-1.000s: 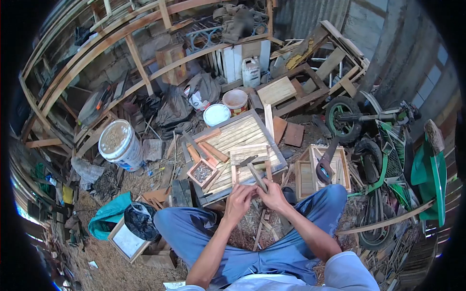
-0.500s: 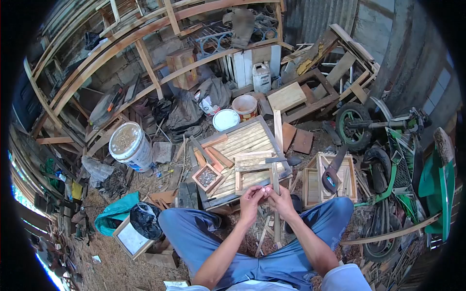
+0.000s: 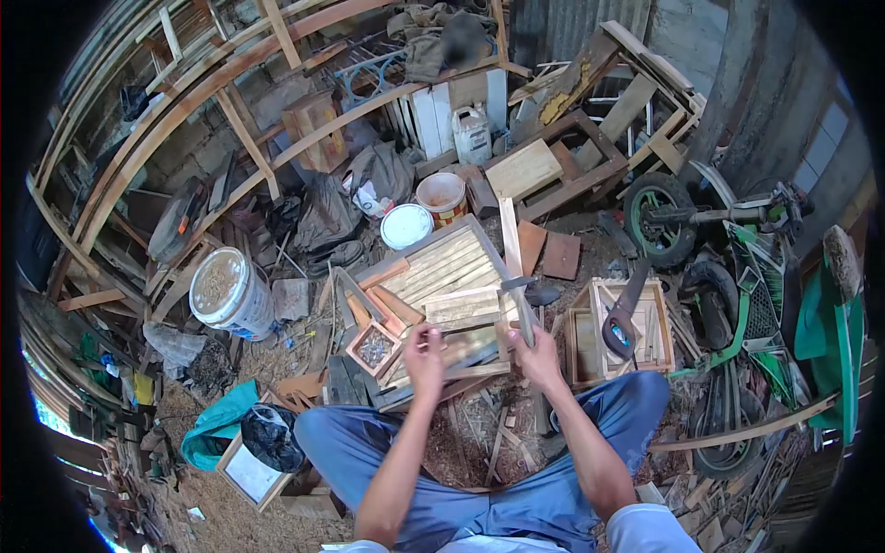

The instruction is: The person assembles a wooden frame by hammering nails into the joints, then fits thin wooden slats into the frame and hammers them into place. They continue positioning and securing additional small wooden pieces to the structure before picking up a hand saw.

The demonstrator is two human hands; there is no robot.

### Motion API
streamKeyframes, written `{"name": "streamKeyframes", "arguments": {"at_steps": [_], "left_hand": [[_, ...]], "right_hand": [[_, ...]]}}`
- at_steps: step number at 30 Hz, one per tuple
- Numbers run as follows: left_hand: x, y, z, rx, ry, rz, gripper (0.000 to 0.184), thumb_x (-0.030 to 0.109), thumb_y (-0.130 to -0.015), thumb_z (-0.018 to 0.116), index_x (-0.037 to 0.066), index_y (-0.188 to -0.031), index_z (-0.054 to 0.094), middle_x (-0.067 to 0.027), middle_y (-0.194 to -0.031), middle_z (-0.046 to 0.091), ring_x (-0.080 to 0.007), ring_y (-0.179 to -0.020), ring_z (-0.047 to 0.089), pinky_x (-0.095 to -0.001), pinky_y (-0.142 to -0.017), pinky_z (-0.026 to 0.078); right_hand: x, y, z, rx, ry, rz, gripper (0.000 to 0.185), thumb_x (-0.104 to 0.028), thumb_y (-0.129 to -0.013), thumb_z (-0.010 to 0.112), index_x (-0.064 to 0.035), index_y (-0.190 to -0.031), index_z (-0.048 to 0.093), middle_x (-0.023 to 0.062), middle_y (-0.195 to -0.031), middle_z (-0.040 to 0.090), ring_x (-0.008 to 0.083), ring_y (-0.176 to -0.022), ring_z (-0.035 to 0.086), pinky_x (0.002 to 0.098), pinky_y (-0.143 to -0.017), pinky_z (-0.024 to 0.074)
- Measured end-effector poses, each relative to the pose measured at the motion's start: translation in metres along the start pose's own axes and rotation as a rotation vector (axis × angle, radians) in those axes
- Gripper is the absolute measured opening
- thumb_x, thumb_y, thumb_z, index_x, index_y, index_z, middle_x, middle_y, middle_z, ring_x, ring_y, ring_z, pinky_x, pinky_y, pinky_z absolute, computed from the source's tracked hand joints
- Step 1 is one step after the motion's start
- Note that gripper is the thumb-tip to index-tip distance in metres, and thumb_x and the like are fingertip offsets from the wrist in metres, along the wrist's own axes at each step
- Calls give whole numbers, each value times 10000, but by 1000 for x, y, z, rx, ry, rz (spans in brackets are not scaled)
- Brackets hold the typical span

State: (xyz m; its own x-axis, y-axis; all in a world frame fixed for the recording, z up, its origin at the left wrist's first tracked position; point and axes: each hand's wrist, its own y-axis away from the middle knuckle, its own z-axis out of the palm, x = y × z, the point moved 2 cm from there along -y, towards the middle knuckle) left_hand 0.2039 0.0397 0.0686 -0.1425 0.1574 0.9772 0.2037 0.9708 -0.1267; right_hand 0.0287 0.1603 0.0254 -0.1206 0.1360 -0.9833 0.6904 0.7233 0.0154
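Observation:
My right hand point(image 3: 538, 358) is closed around the wooden handle of a hammer point(image 3: 525, 318), whose dark metal head points away from me over the right side of the slatted board point(image 3: 461, 253). To the left, my left hand point(image 3: 424, 361) is raised with its fingers curled in a pinch; whatever they hold is too small to name. Close beside that hand stands a small wooden box point(image 3: 373, 348) of what look like nails. Between my hands, a light wooden frame point(image 3: 461, 309) rests on the board, partly hidden by the left hand.
Right of the board, a handsaw point(image 3: 619, 332) lies across a wooden crate point(image 3: 583, 359). A green motorbike point(image 3: 751, 304) stands farther right. Left are a large white bucket point(image 3: 230, 293) and a teal cloth point(image 3: 217, 429). A white lid point(image 3: 407, 227) and a paint tub point(image 3: 442, 198) sit behind the board.
My hands, pinched together before, are now apart. The left moved left toward the box of nails, and the right took hold of the hammer handle. The view shifted slightly.

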Motion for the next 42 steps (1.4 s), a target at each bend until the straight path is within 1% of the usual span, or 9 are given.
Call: {"name": "streamKeyframes", "arguments": {"at_steps": [1, 2, 3, 7, 10, 21, 22, 31, 42], "left_hand": [[-29, -18, -12, 34, -63, 117, 119, 122, -924, 616, 25, -985, 647, -45, -906, 647, -144, -798, 583, -303, -734, 470], [-27, -25, -19, 6, -115, 7, 102, 92, -905, 623, 16, -968, 648, -64, -894, 649, -154, -771, 589, -309, -719, 479], [-38, -33, -28, -16, -177, -1, 93, 86, -902, 624, 14, -955, 650, -71, -885, 650, -152, -774, 594, -312, -714, 482], [-68, -39, -40, -14, -370, 129, 104, 86, -911, 616, 8, -968, 653, -61, -841, 669, -129, -747, 608, -295, -693, 488], [-60, -32, -32, -35, -316, 41, 99, 66, -890, 629, -8, -951, 653, -93, -777, 666, -153, -679, 622, -302, -645, 497], [-80, -18, -3, 127, -151, -7, 144, 118, -960, 601, 2, -1023, 659, -48, -782, 664, -99, -687, 608, -261, -622, 488], [-80, -18, -1, 142, -118, 14, 156, 132, -965, 600, 3, -1029, 659, -33, -763, 652, -98, -658, 583, -265, -600, 475], [-77, -16, -1, 118, -197, 14, 128, 120, -950, 610, 30, -1021, 668, -11, -712, 577, -88, -588, 464, -272, -556, 411], [-64, -12, -2, 94, -199, 105, 102, 80, -934, 610, 4, -987, 653, -83, -832, 643, -152, -659, 573, -314, -620, 464]], "right_hand": [[7, -6, -4, 39, 83, -13, 189, -179, -953, 632, -13, -1041, 652, 1, -659, 580, 74, -500, 507, 257, -454, 392], [10, -12, -5, 78, 163, -29, 184, -176, -945, 640, -9, -1021, 662, 5, -655, 590, 82, -515, 529, 263, -471, 413], [-12, -11, -9, 36, 69, 205, 210, -199, -901, 641, -1, -961, 678, 142, -743, 680, 212, -715, 680, 356, -667, 507], [19, -25, 1, 97, 191, 49, 177, -195, -887, 658, -35, -955, 693, 128, -756, 680, 235, -737, 679, 368, -700, 508], [31, -30, 11, 62, 144, 80, 221, -211, -870, 703, -47, -1018, 708, 150, -859, 711, 257, -809, 689, 360, -768, 516], [15, -23, 18, 34, 107, -14, 290, -175, -848, 737, -34, -1099, 698, 161, -985, 717, 269, -933, 689, 372, -852, 509], [19, -22, 18, 18, 125, -2, 290, -126, -864, 721, 2, -1122, 683, 132, -1000, 715, 201, -942, 664, 333, -872, 499], [18, -4, 20, 101, 181, -20, 305, -102, -857, 701, -5, -1146, 678, 140, -1041, 713, 221, -988, 671, 336, -891, 494], [13, 1, 19, 124, 114, 1, 284, -114, -860, 691, -14, -1125, 682, 159, -1026, 697, 263, -955, 677, 350, -862, 495]]}}
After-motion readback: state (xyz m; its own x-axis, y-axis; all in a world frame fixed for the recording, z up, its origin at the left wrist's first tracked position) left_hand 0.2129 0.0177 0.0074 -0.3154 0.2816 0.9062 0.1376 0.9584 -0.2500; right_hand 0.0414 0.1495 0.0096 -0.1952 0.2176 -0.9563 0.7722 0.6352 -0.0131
